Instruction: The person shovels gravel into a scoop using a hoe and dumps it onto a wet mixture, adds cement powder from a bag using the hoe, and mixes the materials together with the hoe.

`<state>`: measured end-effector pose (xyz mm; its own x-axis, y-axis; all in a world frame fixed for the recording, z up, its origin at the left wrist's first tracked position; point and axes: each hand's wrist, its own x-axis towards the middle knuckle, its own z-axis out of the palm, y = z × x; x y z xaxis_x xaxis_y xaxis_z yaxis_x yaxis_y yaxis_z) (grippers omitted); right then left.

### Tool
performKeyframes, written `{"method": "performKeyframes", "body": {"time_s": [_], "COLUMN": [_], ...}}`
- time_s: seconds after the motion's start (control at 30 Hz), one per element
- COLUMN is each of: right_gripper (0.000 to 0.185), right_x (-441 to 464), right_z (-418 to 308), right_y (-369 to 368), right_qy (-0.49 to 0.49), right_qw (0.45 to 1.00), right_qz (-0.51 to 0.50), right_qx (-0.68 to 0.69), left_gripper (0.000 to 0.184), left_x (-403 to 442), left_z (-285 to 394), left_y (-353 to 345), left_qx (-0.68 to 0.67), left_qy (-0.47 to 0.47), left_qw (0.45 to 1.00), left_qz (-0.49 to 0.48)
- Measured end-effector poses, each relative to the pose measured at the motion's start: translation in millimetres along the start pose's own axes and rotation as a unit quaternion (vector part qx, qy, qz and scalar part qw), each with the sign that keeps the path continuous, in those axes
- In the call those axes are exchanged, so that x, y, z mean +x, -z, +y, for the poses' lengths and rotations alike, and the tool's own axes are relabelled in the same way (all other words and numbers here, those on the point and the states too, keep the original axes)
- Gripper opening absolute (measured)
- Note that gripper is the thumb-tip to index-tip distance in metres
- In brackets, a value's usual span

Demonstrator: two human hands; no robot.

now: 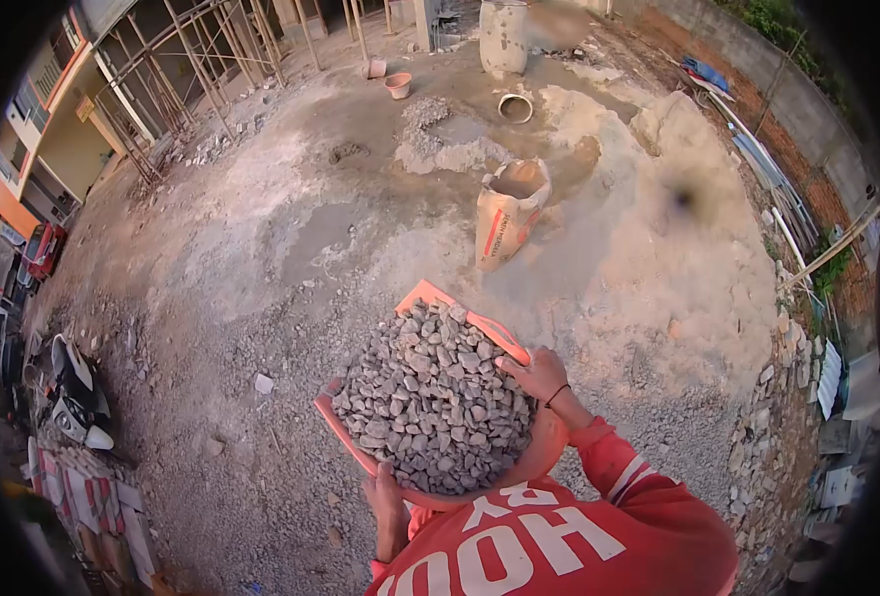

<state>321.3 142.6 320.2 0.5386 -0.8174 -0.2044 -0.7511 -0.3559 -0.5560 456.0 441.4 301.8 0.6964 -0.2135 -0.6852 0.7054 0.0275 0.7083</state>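
An orange tub (500, 334) heaped with grey gravel (440, 397) is held close against the red shirt at the lower middle. My left hand (387, 504) grips its near left rim, fingers wrapped round the edge. On the far right side, by the handle slot, my right hand (537, 375) is closed on the rim, with a dark band at the wrist. Beyond the tub, an open paper cement sack (500, 226) stands upright on the ground.
Ahead are a tall pale drum (503, 38), a round container (515, 108), a small orange bucket (398, 85) and a sand heap (698, 238). Wooden poles (197, 60) stand at upper left, a motorcycle (77, 397) at left, and rubble (768, 437) along the right.
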Motion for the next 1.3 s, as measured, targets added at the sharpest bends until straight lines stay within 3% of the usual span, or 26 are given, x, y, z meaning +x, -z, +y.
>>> {"method": "performKeyframes", "body": {"time_s": [0.1, 0.23, 0.3, 0.4, 0.5, 0.53, 0.6, 0.73, 0.87, 1.03, 1.2, 1.3], "right_gripper": [0.064, 0.059, 0.054, 0.046, 0.039, 0.038, 0.035, 0.031, 0.035, 0.036, 0.046, 0.049], "right_x": [99.9, 204.8, 262.3, 344.0, 424.7, 455.3, 528.5, 695.0, 818.2, 946.1, 1050.2, 1121.6], "right_z": [-24.9, -64.9, -78.2, -86.6, -84.2, -80.4, -73.9, -80.0, -71.7, -49.5, 5.1, 14.9], "right_y": [-19.6, -12.3, 2.9, 14.6, 7.5, 6.4, 14.5, 54.6, 99.7, 123.3, 88.3, 80.8], "right_qy": [-0.02, -0.056, -0.135, -0.197, -0.212, -0.232, -0.31, -0.294, -0.302, -0.329, -0.271, -0.367], "right_qw": [0.998, 0.986, 0.98, 0.949, 0.919, 0.906, 0.871, 0.858, 0.854, 0.844, 0.899, 0.867], "right_qz": [0.047, 0.087, 0.069, 0.101, 0.168, 0.189, 0.193, 0.256, 0.257, 0.28, 0.302, 0.266], "right_qx": [0.043, 0.128, 0.13, 0.223, 0.288, 0.298, 0.328, 0.334, 0.335, 0.318, 0.164, 0.206], "left_gripper": [0.019, 0.022, 0.025, 0.032, 0.039, 0.04, 0.041, 0.043, 0.046, 0.041, 0.044, 0.057], "left_x": [121.6, 203.7, 246.6, 368.1, 393.6, 430.2, 494.4, 594.3, 639.5, 736.2, 845.1, 913.0], "left_z": [46.9, 162.3, 219.4, 235.5, 314.6, 316.9, 329.0, 365.5, 423.9, 435.7, 424.1, 416.7], "left_y": [-47.7, -150.5, -197.5, -257.1, -380.0, -412.8, -486.4, -641.9, -790.4, -916.2, -1015.0, -1075.5], "left_qx": [0.049, 0.187, 0.266, 0.355, 0.375, 0.387, 0.426, 0.471, 0.483, 0.474, 0.509, 0.547], "left_qy": [-0.051, -0.087, -0.1, -0.164, -0.153, -0.125, -0.158, -0.189, -0.134, -0.136, -0.121, -0.119], "left_qw": [0.997, 0.975, 0.954, 0.911, 0.894, 0.894, 0.866, 0.831, 0.833, 0.834, 0.809, 0.782], "left_qz": [-0.039, -0.08, -0.099, -0.134, -0.189, -0.19, -0.209, -0.226, -0.235, -0.246, -0.267, -0.274]}}
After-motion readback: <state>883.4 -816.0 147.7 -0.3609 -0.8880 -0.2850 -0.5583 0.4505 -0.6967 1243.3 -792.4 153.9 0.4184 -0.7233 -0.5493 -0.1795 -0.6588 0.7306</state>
